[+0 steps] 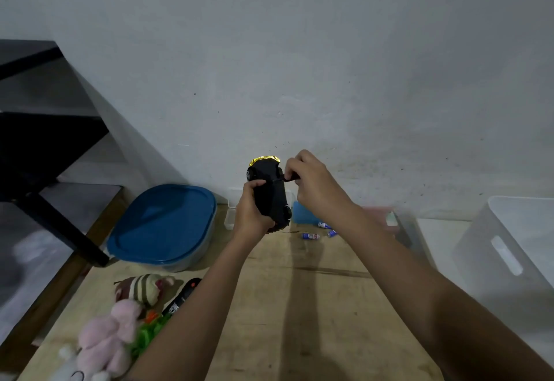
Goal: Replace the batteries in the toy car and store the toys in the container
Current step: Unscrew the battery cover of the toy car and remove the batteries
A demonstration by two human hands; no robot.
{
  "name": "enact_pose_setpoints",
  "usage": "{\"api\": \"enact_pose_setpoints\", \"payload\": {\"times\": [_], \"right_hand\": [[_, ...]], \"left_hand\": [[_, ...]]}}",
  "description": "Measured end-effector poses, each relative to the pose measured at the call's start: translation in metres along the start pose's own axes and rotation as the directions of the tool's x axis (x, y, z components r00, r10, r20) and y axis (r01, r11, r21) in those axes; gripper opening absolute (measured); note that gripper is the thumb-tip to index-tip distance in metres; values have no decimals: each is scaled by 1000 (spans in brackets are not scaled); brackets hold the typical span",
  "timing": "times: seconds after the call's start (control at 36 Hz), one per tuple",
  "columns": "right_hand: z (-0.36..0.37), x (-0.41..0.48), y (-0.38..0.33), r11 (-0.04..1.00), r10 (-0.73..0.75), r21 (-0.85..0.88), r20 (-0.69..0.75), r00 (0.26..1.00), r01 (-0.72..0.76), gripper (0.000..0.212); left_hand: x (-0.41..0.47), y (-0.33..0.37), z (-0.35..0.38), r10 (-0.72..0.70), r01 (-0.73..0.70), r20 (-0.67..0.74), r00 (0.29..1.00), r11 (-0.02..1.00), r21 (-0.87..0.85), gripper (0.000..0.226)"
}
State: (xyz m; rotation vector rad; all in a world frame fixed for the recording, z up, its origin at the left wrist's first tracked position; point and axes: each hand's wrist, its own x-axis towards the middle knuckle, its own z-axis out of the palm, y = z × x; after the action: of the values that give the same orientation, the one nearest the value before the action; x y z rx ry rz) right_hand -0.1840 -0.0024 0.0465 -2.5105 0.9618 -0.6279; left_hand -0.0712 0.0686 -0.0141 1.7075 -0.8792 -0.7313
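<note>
The left hand (250, 215) grips the toy car (271, 197) underside-up above the surface (299, 305), while the right hand (311, 184) pinches a small screwdriver (289, 178) against it. The battery cover looks mid-unscrewing or refastening; batteries (311, 236) wait nearby, and steady turning comes next.

Toy car (271, 197) black, gold edge. Container lid (162, 221) blue. Plush (144, 289) brown-cream striped; another plush (105, 341) pink. Batteries (311, 235) blue-white.
</note>
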Motion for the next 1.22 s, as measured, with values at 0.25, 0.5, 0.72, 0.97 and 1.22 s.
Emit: {"api": "enact_pose_setpoints", "payload": {"times": [0.25, 0.5, 0.72, 0.97, 1.22], "right_hand": [[0, 4, -13, 986, 17, -168, 30, 999, -12, 10], [-2, 8, -17, 972, 108, -217, 55, 993, -93, 7], [3, 13, -18, 967, 86, -245, 64, 994, -68, 18], [3, 17, -12, 952, -3, -302, 129, 992, 42, 13], [10, 20, -6, 866, -98, -485, 73, 992, 122, 27]], "left_hand": [[-1, -1, -6, -18, 19, 5, 1000, 1000, -21, 76], [-1, -3, -8, -14, 14, 5, 1000, 1000, -14, 78], [0, -2, -11, -13, 13, 16, 1000, 999, -34, 77], [2, -6, -12, 14, -12, 47, 999, 999, -41, 77], [8, -21, -18, 12, -10, 77, 997, 1000, -16, 76]]}}
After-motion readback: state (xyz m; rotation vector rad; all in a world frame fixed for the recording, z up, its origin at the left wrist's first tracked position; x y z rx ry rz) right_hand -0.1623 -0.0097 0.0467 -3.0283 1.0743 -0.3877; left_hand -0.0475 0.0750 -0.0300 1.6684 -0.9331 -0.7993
